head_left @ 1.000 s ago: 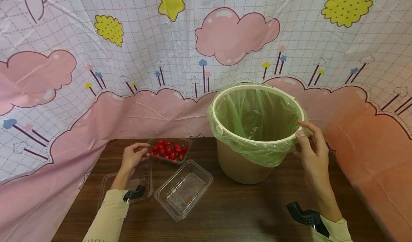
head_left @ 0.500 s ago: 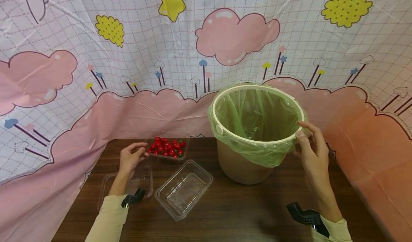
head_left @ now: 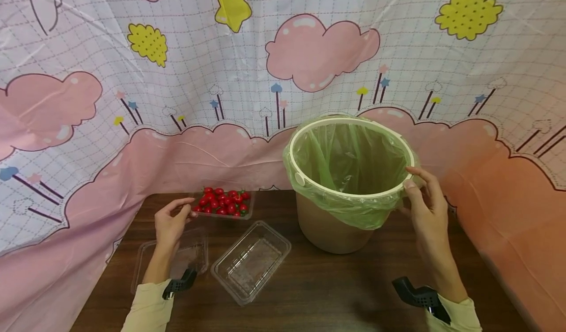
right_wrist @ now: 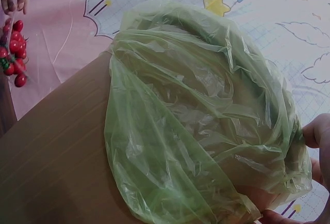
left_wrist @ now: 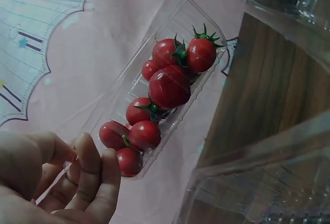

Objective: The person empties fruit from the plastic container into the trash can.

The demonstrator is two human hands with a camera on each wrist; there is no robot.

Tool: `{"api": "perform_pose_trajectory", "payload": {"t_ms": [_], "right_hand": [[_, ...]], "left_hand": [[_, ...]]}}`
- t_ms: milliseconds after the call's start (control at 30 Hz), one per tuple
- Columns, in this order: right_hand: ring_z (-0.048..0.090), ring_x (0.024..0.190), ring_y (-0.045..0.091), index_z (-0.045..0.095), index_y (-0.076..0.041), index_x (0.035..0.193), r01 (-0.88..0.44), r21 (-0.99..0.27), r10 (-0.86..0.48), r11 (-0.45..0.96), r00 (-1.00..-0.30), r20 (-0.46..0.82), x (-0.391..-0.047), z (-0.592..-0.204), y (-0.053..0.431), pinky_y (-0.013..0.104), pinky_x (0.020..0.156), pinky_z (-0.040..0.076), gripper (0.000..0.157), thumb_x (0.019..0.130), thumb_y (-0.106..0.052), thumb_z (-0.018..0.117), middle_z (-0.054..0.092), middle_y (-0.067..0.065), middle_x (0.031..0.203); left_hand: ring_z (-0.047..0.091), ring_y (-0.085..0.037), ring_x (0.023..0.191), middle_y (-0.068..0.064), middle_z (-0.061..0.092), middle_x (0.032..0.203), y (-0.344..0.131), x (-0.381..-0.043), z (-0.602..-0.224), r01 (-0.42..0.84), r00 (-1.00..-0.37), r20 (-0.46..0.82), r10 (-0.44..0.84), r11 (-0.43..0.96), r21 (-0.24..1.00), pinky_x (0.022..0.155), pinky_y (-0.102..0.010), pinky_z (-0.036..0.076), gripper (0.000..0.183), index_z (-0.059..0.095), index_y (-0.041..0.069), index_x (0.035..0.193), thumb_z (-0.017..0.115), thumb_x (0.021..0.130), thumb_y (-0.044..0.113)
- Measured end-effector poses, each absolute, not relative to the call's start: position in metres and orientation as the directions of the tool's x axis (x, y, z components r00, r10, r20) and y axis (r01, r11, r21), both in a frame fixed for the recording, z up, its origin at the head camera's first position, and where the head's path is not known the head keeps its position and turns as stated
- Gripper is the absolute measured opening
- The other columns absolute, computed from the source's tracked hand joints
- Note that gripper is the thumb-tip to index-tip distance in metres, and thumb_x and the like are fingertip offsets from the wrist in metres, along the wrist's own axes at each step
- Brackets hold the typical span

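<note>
In the head view my left hand pinches the left edge of a clear plastic box at the back left. Red cherry tomatoes fill it, some with green stems; the left wrist view shows the tomatoes from closer, beyond the curled fingers. On the right, a brown trash bin is lined with a green plastic bag under a cream ring. My right hand grips the ring and bag at the bin's right side, thumb in front. The bin's interior holds only visible folds of bag.
An open clear plastic box lies at the table's middle. Another clear box sits left of it, partly behind my left forearm. Patterned cloth walls the back and sides of the dark wooden table.
My left hand has moved left, drawing the box of tomatoes along with it. My right hand keeps its hold on the bin's rim, and the head view has shifted slightly.
</note>
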State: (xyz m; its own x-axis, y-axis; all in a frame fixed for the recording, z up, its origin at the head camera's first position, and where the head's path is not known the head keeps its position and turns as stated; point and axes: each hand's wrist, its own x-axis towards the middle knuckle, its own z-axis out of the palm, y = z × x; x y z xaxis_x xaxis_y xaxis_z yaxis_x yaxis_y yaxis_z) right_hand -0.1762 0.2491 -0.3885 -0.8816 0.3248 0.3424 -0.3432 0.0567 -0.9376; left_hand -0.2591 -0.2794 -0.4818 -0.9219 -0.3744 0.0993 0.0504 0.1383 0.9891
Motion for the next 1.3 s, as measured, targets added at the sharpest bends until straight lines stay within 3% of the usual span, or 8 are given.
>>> {"api": "perform_pose_trajectory", "payload": {"t_ms": [200,533,700,967,1167,1300], "right_hand": [[0.056,0.107,0.017,0.055,-0.012,0.146,-0.335,-0.940,0.320,0.062,-0.886,0.337,-0.176,-0.388,0.250,0.020,0.075,0.058,0.041,0.107,-0.023,0.056,0.051,0.010,0.123],[0.058,0.098,0.015,0.055,-0.011,0.145,-0.330,-0.942,0.282,0.055,-0.900,0.332,-0.183,-0.387,0.248,0.022,0.072,0.059,0.041,0.106,-0.025,0.059,0.050,0.007,0.111],[0.057,0.097,0.016,0.055,-0.011,0.144,-0.336,-0.940,0.260,0.057,-0.904,0.339,-0.185,-0.387,0.246,0.023,0.073,0.060,0.041,0.106,-0.025,0.058,0.049,0.007,0.115],[0.058,0.097,0.015,0.056,-0.010,0.143,-0.326,-0.945,0.246,0.022,-0.914,0.321,-0.183,-0.380,0.251,0.023,0.071,0.060,0.041,0.104,-0.024,0.062,0.053,0.010,0.126],[0.058,0.099,0.015,0.055,-0.009,0.143,-0.324,-0.946,0.251,0.023,-0.914,0.319,-0.181,-0.378,0.255,0.024,0.071,0.061,0.042,0.104,-0.023,0.062,0.052,0.009,0.123],[0.057,0.098,0.016,0.055,-0.008,0.142,-0.330,-0.944,0.265,0.023,-0.908,0.324,-0.178,-0.379,0.257,0.024,0.071,0.061,0.041,0.104,-0.022,0.063,0.052,0.008,0.120]], "left_hand": [[0.072,-0.015,0.067,-0.003,0.071,0.071,-0.278,-0.246,-0.472,0.080,-0.905,0.130,-0.405,0.138,0.987,0.070,-0.024,0.060,0.022,0.073,-0.006,0.116,0.063,0.098,0.001],[0.070,-0.014,0.064,-0.005,0.069,0.075,-0.281,-0.229,-0.466,0.136,-0.880,0.132,-0.456,0.024,0.990,0.068,-0.023,0.060,0.022,0.072,-0.010,0.114,0.063,0.096,-0.004],[0.069,-0.012,0.062,-0.006,0.070,0.075,-0.283,-0.222,-0.464,0.151,-0.881,0.128,-0.456,-0.015,0.988,0.064,-0.021,0.059,0.023,0.070,-0.013,0.117,0.063,0.096,-0.005],[0.070,-0.014,0.062,-0.006,0.071,0.076,-0.276,-0.223,-0.457,0.203,-0.890,0.160,-0.426,-0.059,0.977,0.070,-0.024,0.060,0.024,0.068,-0.014,0.118,0.061,0.097,-0.007],[0.070,-0.015,0.063,-0.007,0.066,0.078,-0.269,-0.223,-0.449,0.210,-0.900,0.166,-0.402,-0.067,0.975,0.073,-0.025,0.061,0.025,0.067,-0.015,0.120,0.061,0.098,-0.006],[0.070,-0.017,0.066,-0.009,0.066,0.090,-0.265,-0.224,-0.444,0.231,-0.899,0.187,-0.395,-0.064,0.971,0.073,-0.025,0.061,0.024,0.068,-0.014,0.119,0.060,0.098,-0.006]]}}
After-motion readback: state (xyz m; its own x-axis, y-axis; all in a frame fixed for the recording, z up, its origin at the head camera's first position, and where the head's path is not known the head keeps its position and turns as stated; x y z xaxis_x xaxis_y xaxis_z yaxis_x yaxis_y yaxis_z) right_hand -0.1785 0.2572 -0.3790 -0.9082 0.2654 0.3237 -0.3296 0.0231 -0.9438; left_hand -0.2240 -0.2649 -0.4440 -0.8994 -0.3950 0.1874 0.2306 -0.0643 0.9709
